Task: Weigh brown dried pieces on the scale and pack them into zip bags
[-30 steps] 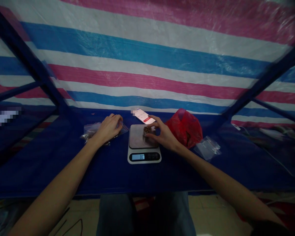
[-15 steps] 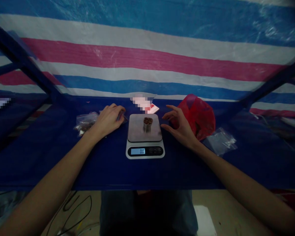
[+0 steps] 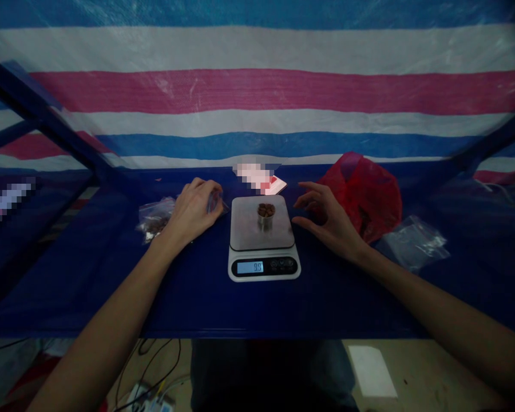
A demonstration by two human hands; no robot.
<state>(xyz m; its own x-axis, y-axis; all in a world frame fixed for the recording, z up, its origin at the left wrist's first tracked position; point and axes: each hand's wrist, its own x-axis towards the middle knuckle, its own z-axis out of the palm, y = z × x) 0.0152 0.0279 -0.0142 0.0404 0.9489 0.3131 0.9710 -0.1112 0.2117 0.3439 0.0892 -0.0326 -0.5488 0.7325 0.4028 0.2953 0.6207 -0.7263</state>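
Observation:
A small digital scale (image 3: 264, 264) sits in the middle of the blue table (image 3: 257, 303), its lit display reading 9.9. On its steel plate stands a little metal cup (image 3: 265, 216) filled with brown pieces. My right hand (image 3: 326, 220) hovers just right of the scale, fingers spread and curved, holding nothing. My left hand (image 3: 194, 210) rests left of the scale, fingers curled down onto a clear plastic bag (image 3: 157, 217) that holds brown pieces.
A red plastic bag (image 3: 367, 194) lies behind my right hand, with several empty clear zip bags (image 3: 414, 243) to its right. A phone (image 3: 261, 178) lies behind the scale. Striped tarpaulin (image 3: 257, 91) and dark blue frame bars (image 3: 47, 120) close in the back and sides.
My right hand let go of the cup on the scale and drew back to the right. The display went from 0.0 to 9.9. My view tilted down slightly.

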